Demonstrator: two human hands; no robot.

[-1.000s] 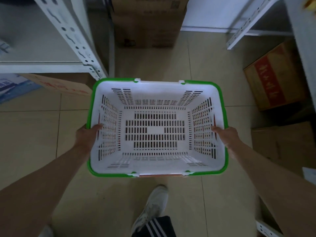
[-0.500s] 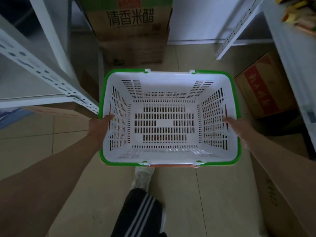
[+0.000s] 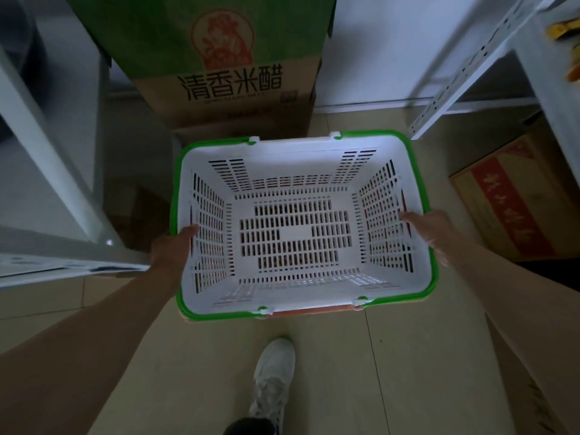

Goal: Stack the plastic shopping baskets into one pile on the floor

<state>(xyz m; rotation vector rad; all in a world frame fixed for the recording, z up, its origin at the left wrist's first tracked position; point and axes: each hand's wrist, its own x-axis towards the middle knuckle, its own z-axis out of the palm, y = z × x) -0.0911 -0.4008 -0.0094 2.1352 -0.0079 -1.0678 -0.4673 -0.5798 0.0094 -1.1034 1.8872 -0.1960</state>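
Fingers of the left hand (image 3: 171,252) and right hand (image 3: 428,229) are clamping the 9 and 3 o'clock rims of the white slotted plastic basket with green trim (image 3: 301,290), carrying it; an orange-edged basket (image 3: 314,310) is seemingly nested beneath. Lowering squarely onto the floor pile is likely coming next.

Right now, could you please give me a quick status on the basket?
Left hand, right hand: each grip on a side rim. White basket held level, empty. Vinegar carton just ahead.

Left hand (image 3: 171,254) and right hand (image 3: 428,229) grip the sides of a white basket (image 3: 301,227) above the tiled floor (image 3: 392,356).
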